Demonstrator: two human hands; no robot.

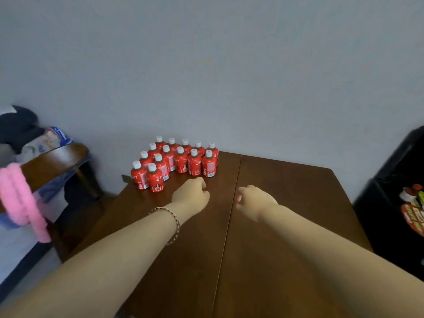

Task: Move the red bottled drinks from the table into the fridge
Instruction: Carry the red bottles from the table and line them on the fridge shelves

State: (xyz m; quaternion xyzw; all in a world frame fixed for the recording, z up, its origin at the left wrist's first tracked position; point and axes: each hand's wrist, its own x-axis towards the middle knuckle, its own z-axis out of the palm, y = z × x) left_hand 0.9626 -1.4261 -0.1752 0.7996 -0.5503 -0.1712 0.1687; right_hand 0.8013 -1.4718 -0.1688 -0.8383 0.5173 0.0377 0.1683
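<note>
The red bottled drinks [175, 162] stand together at the far left corner of the desk [286, 203], close to the grey wall [206, 65]. They are upright, with white caps and red labels, and they are packed in rows that touch each other. The row runs along the far edge and bends down the left edge, so the nearest bottle [155, 177] stands right at the left edge.

The desk is of dark brown wood, and a thin seam [229, 221] runs across its top from the far edge to the near edge. Both bare arms of the person reach forward over the desk top. The left hand [191, 193] is just near the front bottles but does not touch them; its fingers are curled inward in a loose fist and hold nothing. A thin bracelet [175, 222] is around the left wrist. The right hand [254, 200] is on the other side of the seam, apart from the bottles; its fingers are also curled in and empty.

Beside the left edge of the desk stands a wooden chair [55, 161] with a pink fluffy cloth [20, 200] hanging over it and some things piled behind. Beside the right edge stands a black fridge [390, 191] with a colourful sticker [414, 207] on it; I cannot tell if its door is open.
</note>
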